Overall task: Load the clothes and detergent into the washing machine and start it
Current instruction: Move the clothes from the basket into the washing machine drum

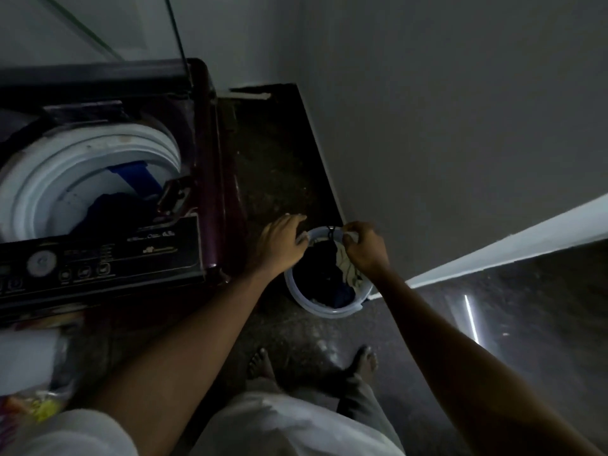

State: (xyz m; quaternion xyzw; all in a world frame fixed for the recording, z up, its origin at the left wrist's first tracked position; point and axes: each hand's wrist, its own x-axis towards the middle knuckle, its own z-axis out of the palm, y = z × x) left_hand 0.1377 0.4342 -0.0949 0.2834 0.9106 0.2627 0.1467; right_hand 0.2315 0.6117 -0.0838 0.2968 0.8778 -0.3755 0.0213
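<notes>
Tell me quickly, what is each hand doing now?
Left hand: fingers spread open, resting on the bucket rim, holding nothing.
Right hand: closed, pinching a light cloth above the bucket.

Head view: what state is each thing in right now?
Washing machine: lid up, drum holds dark clothes.
Bucket: upright on the floor, clothes inside.
Pale cloth: pinched by the right hand, part in the bucket.
Left hand: on the bucket rim.

Legible text: none. Washing machine control panel [98, 255], lower left of the frame: pale markings and button icons, too blurred to read.
</notes>
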